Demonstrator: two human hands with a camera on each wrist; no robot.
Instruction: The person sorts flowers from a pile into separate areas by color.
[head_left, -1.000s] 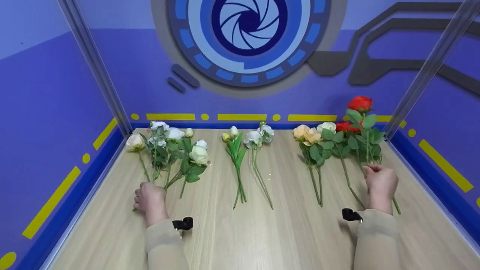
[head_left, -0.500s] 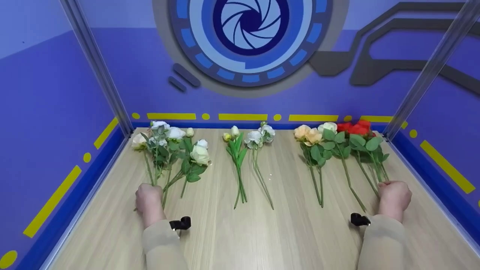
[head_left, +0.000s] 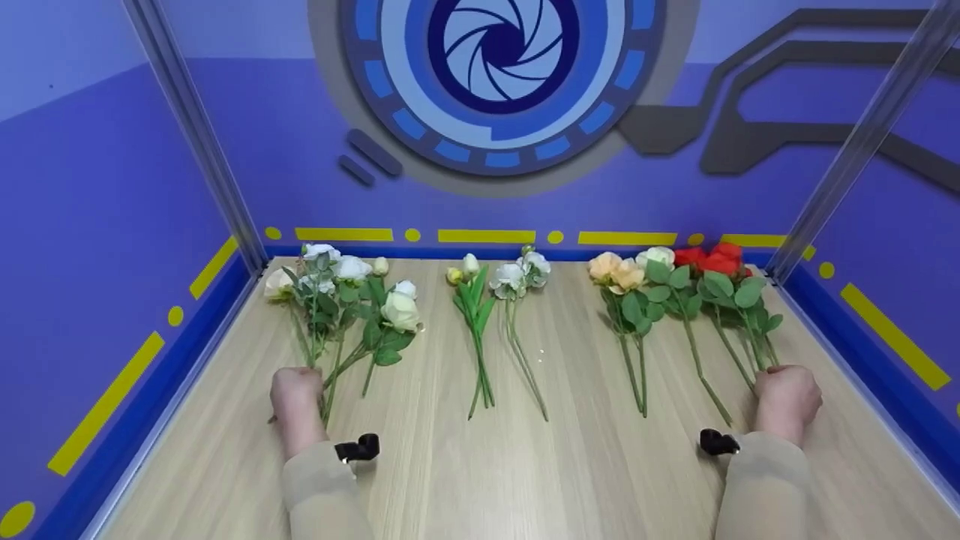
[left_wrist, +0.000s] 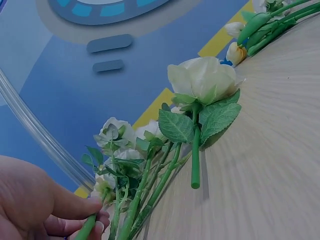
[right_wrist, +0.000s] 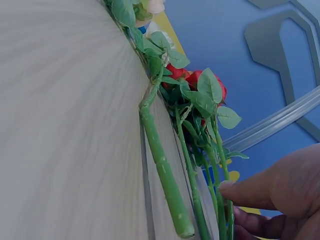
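At the left of the head view, my left hand pinches the stem of a cream rose, whose bloom lies beside a cluster of white flowers. The left wrist view has its green stem between thumb and fingers. On the right side, my right hand grips the stem of a red rose, which lies against other red blooms at the back. Thumb and fingers close round that green stem in the right wrist view, next to several other stems. The lower stem ends are hidden by the hands.
Between the hands lie white and yellow tulips, pale blue-white flowers, peach roses and a white rose. A larger cream rose lies right of the left cluster. Blue-purple walls enclose the wooden table.
My right hand has moved right and nearer, lowering the red rose from above the others to the table. The cream rose in my left hand has shifted slightly right, towards the white cluster.
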